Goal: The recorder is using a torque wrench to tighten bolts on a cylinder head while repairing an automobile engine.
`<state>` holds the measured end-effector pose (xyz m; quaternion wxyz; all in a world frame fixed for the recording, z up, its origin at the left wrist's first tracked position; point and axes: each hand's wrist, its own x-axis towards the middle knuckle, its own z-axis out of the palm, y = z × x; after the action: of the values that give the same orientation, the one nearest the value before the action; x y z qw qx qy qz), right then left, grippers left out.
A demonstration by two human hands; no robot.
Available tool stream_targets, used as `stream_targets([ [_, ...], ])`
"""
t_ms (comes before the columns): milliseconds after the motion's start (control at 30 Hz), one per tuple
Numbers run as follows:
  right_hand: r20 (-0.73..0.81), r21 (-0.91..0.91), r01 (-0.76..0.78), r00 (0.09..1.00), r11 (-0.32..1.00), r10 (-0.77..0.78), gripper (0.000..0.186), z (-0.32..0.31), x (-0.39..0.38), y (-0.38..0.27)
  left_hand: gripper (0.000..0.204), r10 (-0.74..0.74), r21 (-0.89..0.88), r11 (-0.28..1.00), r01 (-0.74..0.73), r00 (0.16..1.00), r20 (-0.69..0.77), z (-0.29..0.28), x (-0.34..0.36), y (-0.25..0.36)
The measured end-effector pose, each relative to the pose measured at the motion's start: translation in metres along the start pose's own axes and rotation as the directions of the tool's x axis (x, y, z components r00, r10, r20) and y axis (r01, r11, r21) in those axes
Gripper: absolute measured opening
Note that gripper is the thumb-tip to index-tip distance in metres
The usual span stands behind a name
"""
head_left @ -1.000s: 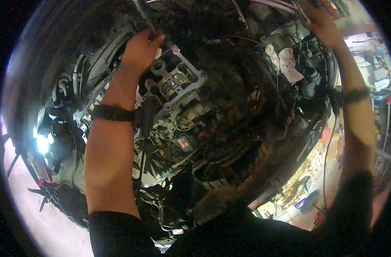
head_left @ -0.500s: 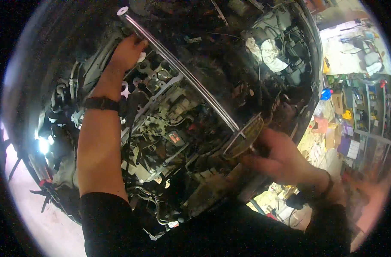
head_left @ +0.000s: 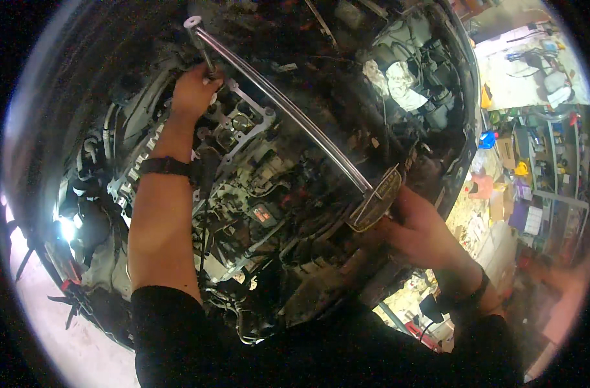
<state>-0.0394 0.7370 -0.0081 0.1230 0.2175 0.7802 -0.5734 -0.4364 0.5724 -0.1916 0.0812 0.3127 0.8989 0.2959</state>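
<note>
A long chrome beam torque wrench [head_left: 282, 103] slants across the engine bay, its head at the upper left. My right hand [head_left: 424, 233] is wrapped around its handle end, just behind the curved scale plate [head_left: 380, 200]. From the head, a short extension bar [head_left: 208, 59] points down into the closed fingers of my left hand [head_left: 195, 94]. What the bar's lower end meets is hidden by that hand. Beneath and beside my left hand lies the opened top of the engine [head_left: 240, 123], a light metal casting with round openings.
Hoses and wiring surround the engine. White rags [head_left: 405, 87] lie at the bay's far right. Beyond the car's edge stand a cluttered workbench [head_left: 502, 87] and shelves [head_left: 557, 155]. A lamp [head_left: 65, 227] glares at the left. A blurred arm-like shape [head_left: 566, 284] shows at lower right.
The wrench has shifted slightly right and down in the picture, and more of the extension bar under its head shows. Both hands keep their grip; the view has also moved a little.
</note>
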Motion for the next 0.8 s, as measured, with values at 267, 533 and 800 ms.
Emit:
stream_targets([
  [267,0.111,-0.03,-0.105,0.988,0.994,0.108,0.045,-0.029,0.021,-0.016,0.042,0.001,0.099,0.995,0.004,0.999,-0.05,0.006,0.003,-0.035],
  [533,0.069,-0.028,-0.062,0.996,0.998,0.064,0.046,-0.034,0.019,-0.013,0.036,-0.007,0.136,0.991,0.013,0.999,-0.04,0.012,0.005,-0.018],
  [800,0.058,-0.046,-0.018,0.998,0.999,0.02,0.041,-0.046,0.022,-0.02,0.036,0.07,0.195,0.978,-0.072,0.997,0.02,0.012,0.006,-0.032],
])
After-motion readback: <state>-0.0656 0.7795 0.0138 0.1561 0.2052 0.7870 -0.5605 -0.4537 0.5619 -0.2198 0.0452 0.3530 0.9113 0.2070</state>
